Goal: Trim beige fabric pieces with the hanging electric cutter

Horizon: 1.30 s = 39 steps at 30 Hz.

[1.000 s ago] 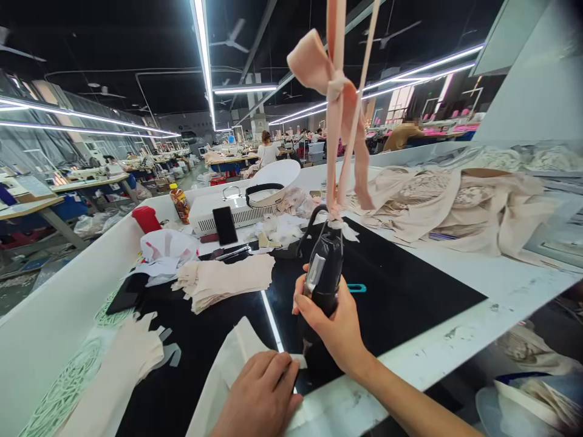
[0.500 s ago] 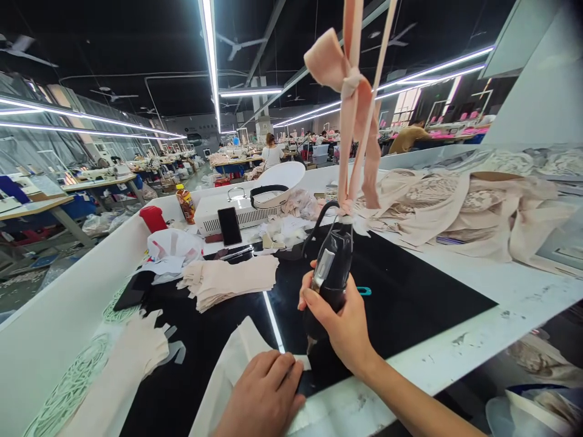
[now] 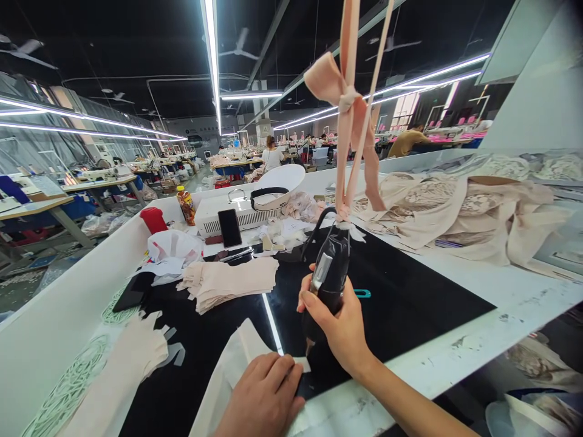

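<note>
My right hand (image 3: pixel 341 328) is wrapped round a black hand-held tool (image 3: pixel 328 279) that hangs from a pink fabric strap (image 3: pixel 353 121) tied in a bow overhead. The tool's tip points down at the edge of a white fabric piece (image 3: pixel 237 358) on the black work mat (image 3: pixel 401 297). My left hand (image 3: pixel 264 397) lies on that fabric piece with its fingers curled, pressing it down right next to the tool's tip.
A stack of beige cut pieces (image 3: pixel 228 280) lies at mid-table, another beige piece (image 3: pixel 127 364) at left. A phone (image 3: pixel 229 227) leans on a white box (image 3: pixel 237 213). Heaped beige and lace fabric (image 3: pixel 460 206) fills the right. A red cup (image 3: pixel 153 219) and bottle (image 3: pixel 184 205) stand behind. Other people work at far tables.
The view has shifted slightly, and my right hand with the tool has edged a little to the right. My left hand stays on the fabric.
</note>
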Motion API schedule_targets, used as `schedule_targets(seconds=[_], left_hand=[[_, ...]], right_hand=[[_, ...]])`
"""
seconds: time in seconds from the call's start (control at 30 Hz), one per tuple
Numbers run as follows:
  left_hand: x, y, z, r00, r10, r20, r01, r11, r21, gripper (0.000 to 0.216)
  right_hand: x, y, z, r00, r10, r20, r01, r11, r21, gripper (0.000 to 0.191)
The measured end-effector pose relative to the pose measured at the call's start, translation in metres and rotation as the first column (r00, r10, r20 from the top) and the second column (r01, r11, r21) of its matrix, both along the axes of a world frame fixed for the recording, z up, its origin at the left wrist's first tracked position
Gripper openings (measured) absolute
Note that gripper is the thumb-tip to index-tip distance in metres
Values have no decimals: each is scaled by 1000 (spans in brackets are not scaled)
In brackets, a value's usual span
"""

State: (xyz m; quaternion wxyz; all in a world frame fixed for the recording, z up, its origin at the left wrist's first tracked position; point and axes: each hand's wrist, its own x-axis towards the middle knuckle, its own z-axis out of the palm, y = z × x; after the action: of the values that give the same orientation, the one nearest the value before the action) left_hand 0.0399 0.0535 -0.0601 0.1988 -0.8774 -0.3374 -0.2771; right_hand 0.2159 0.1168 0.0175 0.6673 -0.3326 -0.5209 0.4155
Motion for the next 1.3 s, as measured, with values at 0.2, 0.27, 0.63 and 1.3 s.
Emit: schedule_targets(seconds=[0.2,0.27,0.63,1.3], left_hand=[[0,1,-2,1000,4,-15,-4,1000,-29,46],[0,1,-2,1000,3,-12,-4,1000,-28,47],[-2,1,-5,1000,-3,-15,2,999,-38,47],[-2,0,-4,1000,6,11,-6,1000,-24,48]], right_hand=[[0,-3,2,999,31,-31,-31,999,13,28],[0,-4,1,999,31,-16,-31,1000,4,30],[-1,2,0,1000,11,-26,-10,999,36,25],[-4,-3,6,999,-32,5,32,998,52,21]])
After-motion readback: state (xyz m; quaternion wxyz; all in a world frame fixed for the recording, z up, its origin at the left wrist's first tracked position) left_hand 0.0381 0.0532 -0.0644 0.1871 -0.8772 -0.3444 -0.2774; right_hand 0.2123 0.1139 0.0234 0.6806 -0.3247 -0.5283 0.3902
